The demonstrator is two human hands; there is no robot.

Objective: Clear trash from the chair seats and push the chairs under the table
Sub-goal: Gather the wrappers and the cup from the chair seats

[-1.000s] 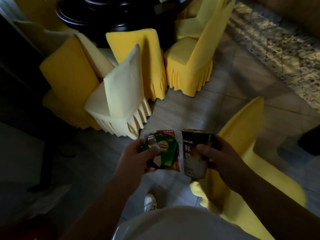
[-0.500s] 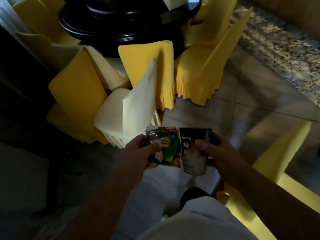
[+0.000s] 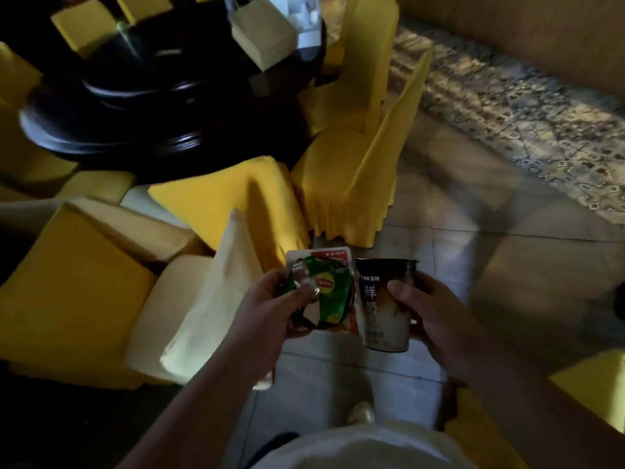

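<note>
My left hand [image 3: 263, 309] grips a crumpled green Lipton wrapper [image 3: 329, 292] together with a flat red and white packet [image 3: 333, 257] behind it. In my right hand [image 3: 436, 316] I hold an upright dark and cream drink cup [image 3: 385, 309] with printed characters. Both are held in front of me above the tiled floor. Beyond them stand several chairs in yellow covers: a pale one [image 3: 203, 299] just left of my hands, a bright one [image 3: 236, 201] against the dark round table [image 3: 111, 130], and another [image 3: 358, 164] to its right.
A paper bag [image 3: 263, 32] sits on the table top. More yellow chairs crowd the left side [image 3: 67, 286]. Another yellow chair [image 3: 595, 390] shows at the lower right edge. A patterned carpet [image 3: 524, 106] lies at the right; tiled floor [image 3: 473, 214] lies between it and the chairs.
My view has swung up and toward the table, bringing its top and the paper bag into sight. The chair at my right has slid toward the frame edge. Both hands keep their hold.
</note>
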